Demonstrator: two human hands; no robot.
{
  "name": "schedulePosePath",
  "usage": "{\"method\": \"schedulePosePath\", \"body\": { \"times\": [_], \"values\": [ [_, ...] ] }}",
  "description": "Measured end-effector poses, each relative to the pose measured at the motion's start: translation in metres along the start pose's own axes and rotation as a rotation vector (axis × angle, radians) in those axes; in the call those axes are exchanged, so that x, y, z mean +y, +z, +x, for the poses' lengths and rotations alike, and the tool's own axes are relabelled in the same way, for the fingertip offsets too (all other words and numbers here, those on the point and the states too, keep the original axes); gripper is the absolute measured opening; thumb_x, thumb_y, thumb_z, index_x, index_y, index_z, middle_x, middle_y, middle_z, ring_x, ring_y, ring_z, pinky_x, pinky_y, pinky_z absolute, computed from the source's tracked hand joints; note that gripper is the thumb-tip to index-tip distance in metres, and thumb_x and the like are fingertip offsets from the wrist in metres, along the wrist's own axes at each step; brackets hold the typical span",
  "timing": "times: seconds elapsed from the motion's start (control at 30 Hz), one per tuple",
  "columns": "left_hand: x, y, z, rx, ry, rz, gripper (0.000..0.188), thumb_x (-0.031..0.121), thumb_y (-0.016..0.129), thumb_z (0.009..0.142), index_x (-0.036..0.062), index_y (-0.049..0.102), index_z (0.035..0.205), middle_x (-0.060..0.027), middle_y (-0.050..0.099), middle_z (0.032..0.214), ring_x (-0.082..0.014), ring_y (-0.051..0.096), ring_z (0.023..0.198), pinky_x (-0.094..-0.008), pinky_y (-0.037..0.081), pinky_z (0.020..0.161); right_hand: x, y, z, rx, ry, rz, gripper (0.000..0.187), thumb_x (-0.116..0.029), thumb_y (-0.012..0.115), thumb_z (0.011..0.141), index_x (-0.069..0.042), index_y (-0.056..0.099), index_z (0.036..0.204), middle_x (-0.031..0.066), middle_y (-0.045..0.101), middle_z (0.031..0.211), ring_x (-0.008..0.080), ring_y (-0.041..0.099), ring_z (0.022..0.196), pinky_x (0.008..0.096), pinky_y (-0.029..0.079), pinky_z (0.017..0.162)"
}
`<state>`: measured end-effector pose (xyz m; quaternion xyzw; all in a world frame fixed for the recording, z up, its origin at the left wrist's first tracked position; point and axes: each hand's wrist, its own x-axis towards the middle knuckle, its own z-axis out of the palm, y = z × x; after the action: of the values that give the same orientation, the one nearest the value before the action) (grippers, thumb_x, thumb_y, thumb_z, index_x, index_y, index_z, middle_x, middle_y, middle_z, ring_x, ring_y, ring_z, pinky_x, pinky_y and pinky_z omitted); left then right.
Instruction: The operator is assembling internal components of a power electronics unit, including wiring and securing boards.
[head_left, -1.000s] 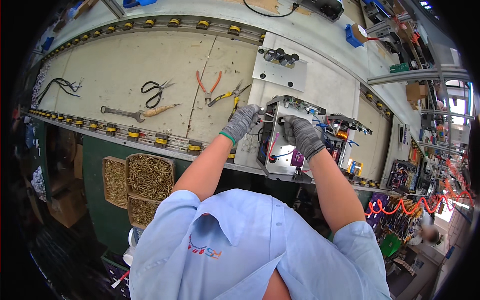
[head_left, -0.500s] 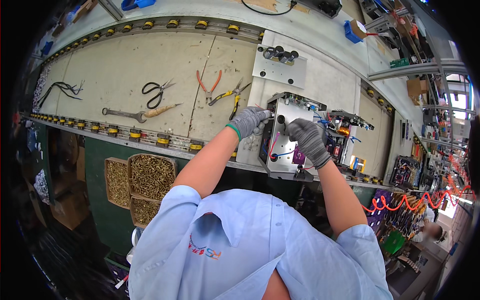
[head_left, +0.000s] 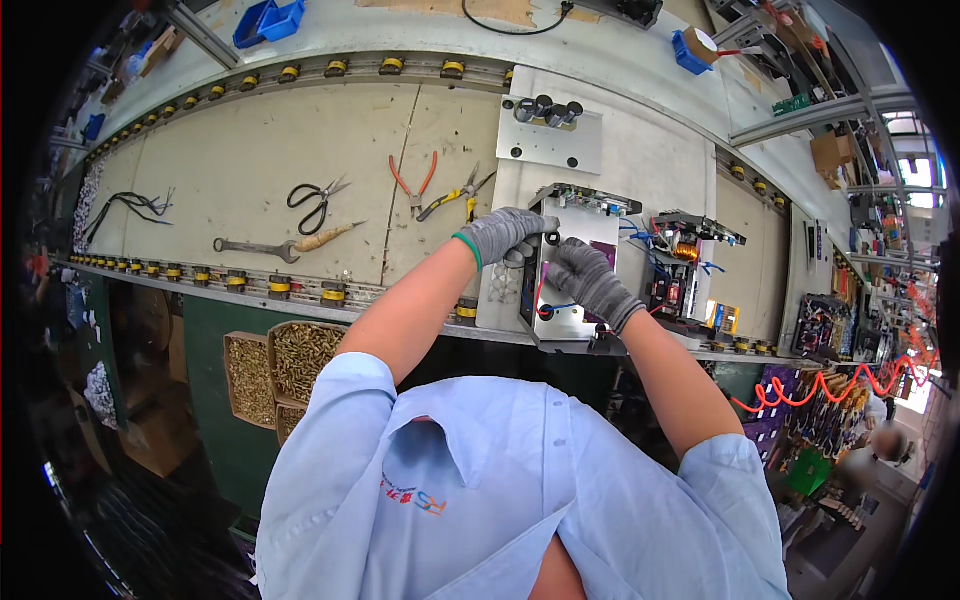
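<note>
while hands [head_left: 502,238] [head_left: 592,282] partly cover the chassis [head_left: 583,222], pliers [head_left: 467,188] lie nearby.

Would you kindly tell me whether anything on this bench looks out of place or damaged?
Slightly untidy: dark specks dot the worktop around the red-handled pliers, making it look unswept. The metal unit being handled shows no obvious damage.

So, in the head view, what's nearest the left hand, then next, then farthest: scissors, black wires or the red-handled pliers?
From the left hand:
1. Red-handled pliers, up and to its left.
2. Scissors, farther left.
3. Black wires, farthest left.
</note>
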<state>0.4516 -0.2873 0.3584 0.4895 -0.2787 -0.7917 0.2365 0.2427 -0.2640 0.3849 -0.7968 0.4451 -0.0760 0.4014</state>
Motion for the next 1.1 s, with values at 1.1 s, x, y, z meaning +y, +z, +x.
{"method": "schedulePosePath", "body": {
  "times": [1.1],
  "values": [
    [-0.059, -0.022, 0.026, 0.155, -0.039, 0.077, 0.029, 0.033, 0.068, 0.088, 0.0066, 0.067, 0.101, -0.004, 0.067, 0.084, -0.0167, 0.064, 0.076, -0.0319, 0.057, 0.069, -0.021, -0.036, 0.005, 0.489, 0.283, 0.885, 0.012, -0.013, 0.059, 0.097, -0.004, 0.057, 0.105, 0.0045, 0.063, 0.088, 0.015, 0.064, 0.075, 0.0314, 0.054, 0.07]
  ]
}}
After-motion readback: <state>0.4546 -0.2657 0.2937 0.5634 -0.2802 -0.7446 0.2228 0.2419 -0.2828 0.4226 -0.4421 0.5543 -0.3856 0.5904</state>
